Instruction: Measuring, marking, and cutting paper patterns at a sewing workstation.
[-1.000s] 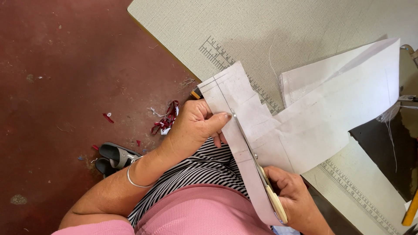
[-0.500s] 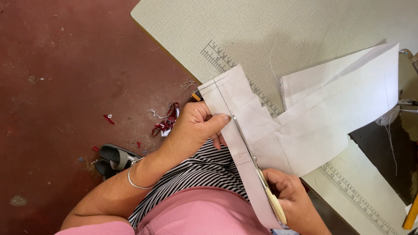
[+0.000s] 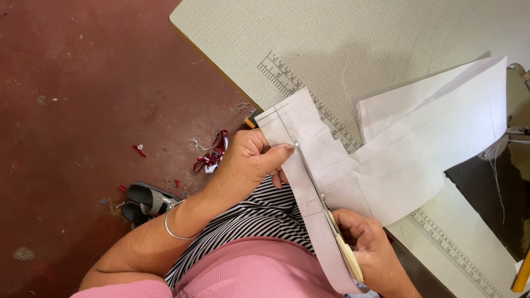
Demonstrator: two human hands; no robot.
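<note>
Right hand (image 3: pixel 369 248), nearest, grips cream-handled scissors (image 3: pixel 323 207) whose blades have slid further up the white paper pattern (image 3: pixel 381 160), while the left hand (image 3: pixel 248 163) pinches its narrow edge strip, beyond them the pale cutting table (image 3: pixel 331 38) with printed ruler markings (image 3: pixel 309 94).

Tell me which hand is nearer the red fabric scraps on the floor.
Left. The left hand pinches the paper pattern right beside the scraps; the right hand works the scissors, farther off.

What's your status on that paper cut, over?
Left hand pinching the white paper pattern at its edge. Right hand closed on scissors, blades along the strip. Nothing blocking the cut line.
</note>
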